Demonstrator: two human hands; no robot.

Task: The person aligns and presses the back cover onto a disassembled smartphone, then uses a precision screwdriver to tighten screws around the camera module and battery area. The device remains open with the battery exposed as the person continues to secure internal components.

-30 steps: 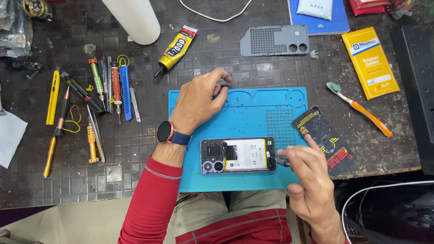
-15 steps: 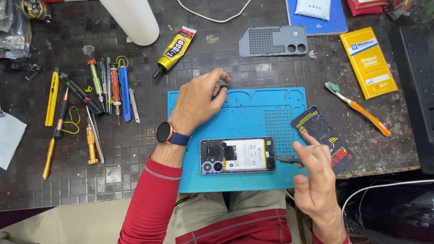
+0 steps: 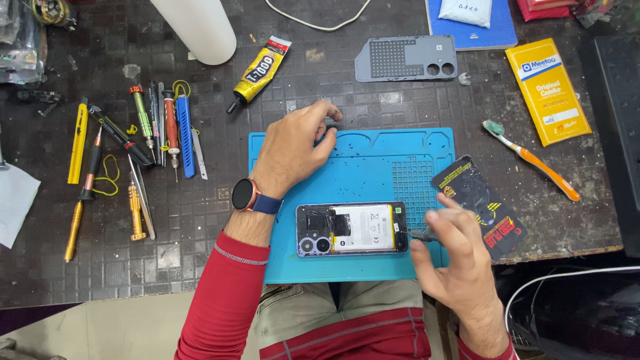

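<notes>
Since the earlier frame the right hand (image 3: 460, 260) has drawn in a little toward the phone (image 3: 352, 229), its fingers curling tighter round a thin dark tool (image 3: 419, 235), while the left hand (image 3: 293, 148) has hardly shifted. Far to the left of the left hand lies a row of tools (image 3: 143, 130) — screwdrivers, tweezers, a yellow pry stick — on the dark table (image 3: 200, 220), well apart from both hands. Above and left of the left hand stands a white roll (image 3: 197, 28), with a glue tube (image 3: 259, 72) just beside it. The left hand, a watch (image 3: 244, 194) on its wrist, rests at the upper left corner of the blue mat (image 3: 373, 163), its fingers bent and pressed together at the tips over something small that I cannot make out. Between the two hands, on the near part of the mat, lies the opened phone, back off, battery and camera showing. The right hand pinches the tool between thumb and fingers — its tip touching the phone's right end. Above, well apart from the hands, lies the grey back cover (image 3: 407, 59). Just right of the right hand sits a dark card (image 3: 481, 203); further right, a toothbrush (image 3: 530, 159) and a yellow packet (image 3: 548, 90).
</notes>
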